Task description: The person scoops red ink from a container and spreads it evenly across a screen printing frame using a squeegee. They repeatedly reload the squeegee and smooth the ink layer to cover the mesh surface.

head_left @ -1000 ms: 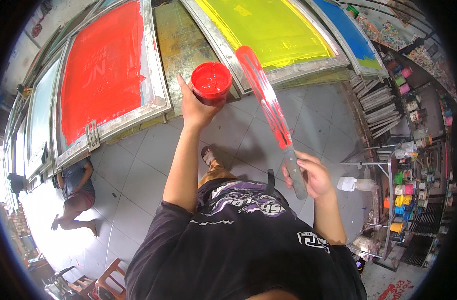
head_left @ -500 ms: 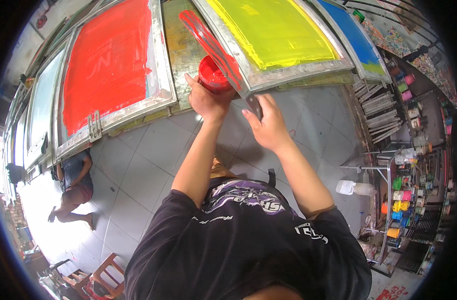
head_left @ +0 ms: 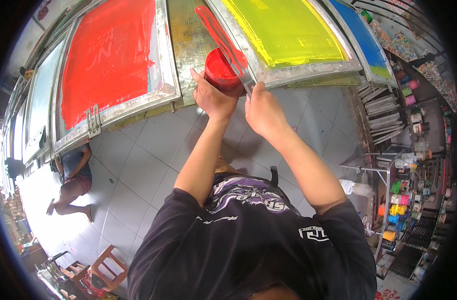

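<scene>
Clock faces centred on the tub, 12 = top of view. Left hand (head_left: 216,102) cups the red tub (head_left: 220,76) from below, thumb up its 9 o'clock side. Right hand (head_left: 266,111) is at 4, fingers wrapped round the handle of a long spatula (head_left: 222,39). Its blade crosses the tub's mouth, tip toward 11 (can't tell whether it touches the rim or the wet red inside). Hands near each other, not pressed together

Progress, my read: blade is loaded with streaky red, tub has red in it, so partway at most. Red screen (head_left: 111,55) between 9 and 10 has most of its mesh covered, with a pale strip uncovered on its 3 o'clock side. Left, as far as shows: tub not emptied, blade not wiped

Further out: yellow screen (head_left: 288,32) at 2, blue screen (head_left: 361,42) just past it, bare table strip (head_left: 186,37) at 11. Rack of jars (head_left: 399,209) at 4, another person (head_left: 74,175) at 8, wooden chair (head_left: 108,267) at 7
</scene>
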Action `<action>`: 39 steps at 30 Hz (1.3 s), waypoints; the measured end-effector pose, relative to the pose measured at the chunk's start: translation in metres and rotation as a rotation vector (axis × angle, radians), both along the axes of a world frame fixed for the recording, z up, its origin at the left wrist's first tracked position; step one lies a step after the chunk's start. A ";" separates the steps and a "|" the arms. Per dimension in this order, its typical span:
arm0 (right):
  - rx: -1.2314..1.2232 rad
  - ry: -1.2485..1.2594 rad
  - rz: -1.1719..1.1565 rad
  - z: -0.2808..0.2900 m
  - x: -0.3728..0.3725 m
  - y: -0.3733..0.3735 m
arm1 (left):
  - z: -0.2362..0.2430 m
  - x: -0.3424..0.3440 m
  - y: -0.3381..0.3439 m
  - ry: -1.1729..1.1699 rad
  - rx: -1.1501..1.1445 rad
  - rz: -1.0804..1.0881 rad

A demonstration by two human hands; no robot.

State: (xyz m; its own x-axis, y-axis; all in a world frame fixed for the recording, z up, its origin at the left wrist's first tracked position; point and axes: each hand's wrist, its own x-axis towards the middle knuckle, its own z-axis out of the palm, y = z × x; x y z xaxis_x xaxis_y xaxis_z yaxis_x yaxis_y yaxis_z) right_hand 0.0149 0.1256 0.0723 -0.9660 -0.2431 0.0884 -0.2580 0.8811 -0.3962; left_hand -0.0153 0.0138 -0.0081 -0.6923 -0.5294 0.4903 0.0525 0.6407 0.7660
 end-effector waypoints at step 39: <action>0.541 -0.412 0.123 0.075 0.097 0.121 | 0.004 0.002 0.000 -0.032 -0.049 0.056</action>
State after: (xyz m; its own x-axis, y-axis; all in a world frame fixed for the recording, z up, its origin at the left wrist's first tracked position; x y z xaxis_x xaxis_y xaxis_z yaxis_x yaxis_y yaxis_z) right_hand 0.1120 0.2466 0.1468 -0.8575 -0.2597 -0.4440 -0.2914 0.9566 0.0034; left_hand -0.0137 0.0135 -0.0045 -0.6782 -0.5437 0.4945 -0.0088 0.6788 0.7342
